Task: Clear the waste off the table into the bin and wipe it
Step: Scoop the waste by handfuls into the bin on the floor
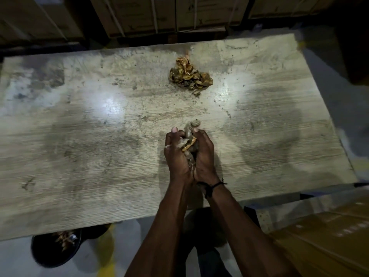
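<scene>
My left hand (176,154) and right hand (203,152) are cupped together, heels touching, fingers curled inward around a wad of crumpled waste (188,140) squeezed between my palms. Both forearms reach forward side by side, with a dark thread band (209,185) tied round my right wrist

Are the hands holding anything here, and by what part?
Yes: the left hand and right hand cup a wad of crumpled waste between their palms, gripping its sides; its top pokes out above the fingers.
</scene>
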